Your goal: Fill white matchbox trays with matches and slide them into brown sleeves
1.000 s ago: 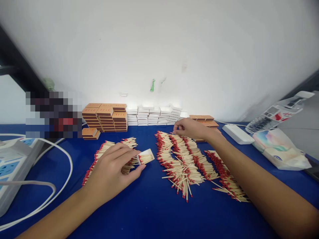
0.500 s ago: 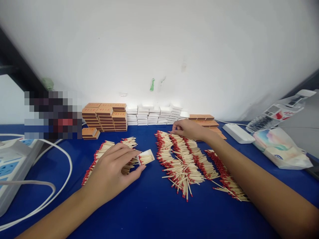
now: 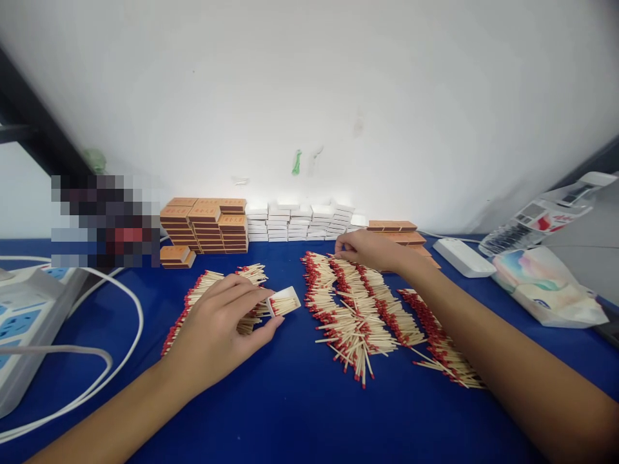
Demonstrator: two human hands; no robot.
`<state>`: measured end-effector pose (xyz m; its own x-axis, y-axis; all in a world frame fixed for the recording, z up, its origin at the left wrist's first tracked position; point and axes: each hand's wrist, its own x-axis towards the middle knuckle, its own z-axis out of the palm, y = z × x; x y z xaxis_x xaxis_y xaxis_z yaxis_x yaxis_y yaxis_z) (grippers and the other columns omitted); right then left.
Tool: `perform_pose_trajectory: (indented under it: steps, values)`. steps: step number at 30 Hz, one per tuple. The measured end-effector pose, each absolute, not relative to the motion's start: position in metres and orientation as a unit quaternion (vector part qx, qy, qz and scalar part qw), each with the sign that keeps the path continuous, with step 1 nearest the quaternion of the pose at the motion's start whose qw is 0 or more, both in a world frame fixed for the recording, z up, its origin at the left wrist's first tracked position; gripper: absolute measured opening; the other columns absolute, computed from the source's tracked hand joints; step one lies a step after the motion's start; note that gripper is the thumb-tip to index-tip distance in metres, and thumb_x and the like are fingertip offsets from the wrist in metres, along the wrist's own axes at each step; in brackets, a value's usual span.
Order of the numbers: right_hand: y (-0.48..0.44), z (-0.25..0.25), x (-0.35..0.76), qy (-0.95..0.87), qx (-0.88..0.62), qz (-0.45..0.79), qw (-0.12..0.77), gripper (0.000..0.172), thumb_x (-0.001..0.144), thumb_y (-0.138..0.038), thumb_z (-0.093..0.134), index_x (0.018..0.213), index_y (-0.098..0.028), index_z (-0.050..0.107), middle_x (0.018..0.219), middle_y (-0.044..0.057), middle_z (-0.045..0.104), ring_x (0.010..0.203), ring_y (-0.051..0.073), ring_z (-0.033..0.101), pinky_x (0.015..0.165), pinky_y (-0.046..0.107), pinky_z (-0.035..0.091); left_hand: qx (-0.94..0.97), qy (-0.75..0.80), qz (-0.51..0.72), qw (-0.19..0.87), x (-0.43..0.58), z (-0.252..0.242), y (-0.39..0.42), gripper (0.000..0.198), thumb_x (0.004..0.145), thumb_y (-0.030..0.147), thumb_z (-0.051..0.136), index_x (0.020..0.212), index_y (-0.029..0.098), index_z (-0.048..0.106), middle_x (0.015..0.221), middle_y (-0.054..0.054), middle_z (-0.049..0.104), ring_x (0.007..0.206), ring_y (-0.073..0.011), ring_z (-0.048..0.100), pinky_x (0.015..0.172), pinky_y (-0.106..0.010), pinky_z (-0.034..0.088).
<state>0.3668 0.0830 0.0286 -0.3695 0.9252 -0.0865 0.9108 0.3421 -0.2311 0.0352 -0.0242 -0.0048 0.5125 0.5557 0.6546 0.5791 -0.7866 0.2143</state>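
Head view, left hand (image 3: 217, 328): we see it lying over the left heap of matches (image 3: 203, 287), palm down, which keeps the wrist propped on the blue table (image 3: 290, 419).
Left fingers (image 3: 244, 293): nearly closed, with thumb and forefinger clamped on the near end of the match tray (image 3: 284, 301).
Match tray: just right of the left heap, open side up and partly filled, red heads toward the hand. We judge the end grip leaves its mouth free.
Right hand (image 3: 370, 248): reached out to the far end of the middle rows of matches (image 3: 353, 309).
Right fingers (image 3: 344, 245): curled down, tips close together on the sticks. We cannot tell whether any are gripped.
Behind: orange boxes (image 3: 206, 225) and white trays (image 3: 297, 222) stacked against the wall.
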Motion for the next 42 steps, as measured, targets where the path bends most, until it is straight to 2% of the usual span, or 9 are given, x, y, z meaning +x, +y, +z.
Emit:
perform_pose_trajectory:
  steps: [5,12,26,31,35,42]
  values:
    - [0.083,0.027,0.368,-0.821,-0.556,0.124,0.032,0.018,0.099,-0.027,0.056,0.085,-0.02,0.065,0.082,0.007,0.071,0.069,0.017,0.056,0.064,0.031,0.035,-0.869,-0.325,-0.373,0.015,0.035,-0.004,-0.024,0.024,0.093,0.027,0.076,0.116,0.02,0.073,0.101,-0.006,0.078,0.096,-0.0235,0.069,0.089,-0.041,0.056]
    - [0.086,0.026,0.371,-0.821,-0.554,0.131,0.041,0.012,0.095,-0.024,0.058,0.09,-0.02,0.068,0.078,0.005,0.068,0.067,0.017,0.054,0.063,0.031,0.035,-0.871,-0.322,-0.372,0.013,0.035,-0.004,-0.024,0.023,0.093,0.027,0.076,0.115,0.02,0.073,0.098,-0.006,0.078,0.093,-0.0237,0.069,0.089,-0.041,0.056]
    - [0.092,0.017,0.375,-0.829,-0.545,0.11,0.063,0.018,0.098,-0.03,0.056,0.089,-0.019,0.067,0.073,0.005,0.065,0.066,0.017,0.052,0.065,0.032,0.034,-0.871,-0.321,-0.372,0.008,0.035,-0.003,-0.025,0.023,0.093,0.027,0.076,0.114,0.019,0.072,0.1,-0.007,0.078,0.095,-0.0238,0.069,0.089,-0.041,0.057]
    - [0.091,0.016,0.373,-0.83,-0.543,0.111,0.061,0.017,0.097,-0.031,0.056,0.095,-0.019,0.069,0.074,0.004,0.066,0.066,0.018,0.054,0.064,0.031,0.034,-0.871,-0.323,-0.371,0.01,0.035,-0.004,-0.025,0.022,0.093,0.028,0.076,0.113,0.019,0.072,0.099,-0.007,0.078,0.094,-0.0238,0.069,0.09,-0.041,0.057]
    - [0.093,0.013,0.376,-0.826,-0.549,0.114,0.058,0.018,0.099,-0.031,0.055,0.09,-0.019,0.065,0.075,0.006,0.066,0.068,0.019,0.055,0.064,0.031,0.035,-0.872,-0.323,-0.368,0.009,0.035,-0.004,-0.026,0.023,0.093,0.029,0.076,0.113,0.018,0.072,0.099,-0.007,0.078,0.095,-0.0236,0.068,0.09,-0.041,0.056]
    - [0.073,0.035,0.352,-0.834,-0.527,0.146,0.075,0.02,0.104,-0.036,0.053,0.095,-0.022,0.065,0.076,0.004,0.068,0.066,0.017,0.054,0.061,0.032,0.035,-0.868,-0.323,-0.377,0.014,0.036,-0.001,-0.025,0.021,0.093,0.027,0.076,0.112,0.018,0.073,0.095,-0.006,0.077,0.091,-0.0233,0.067,0.086,-0.041,0.056]
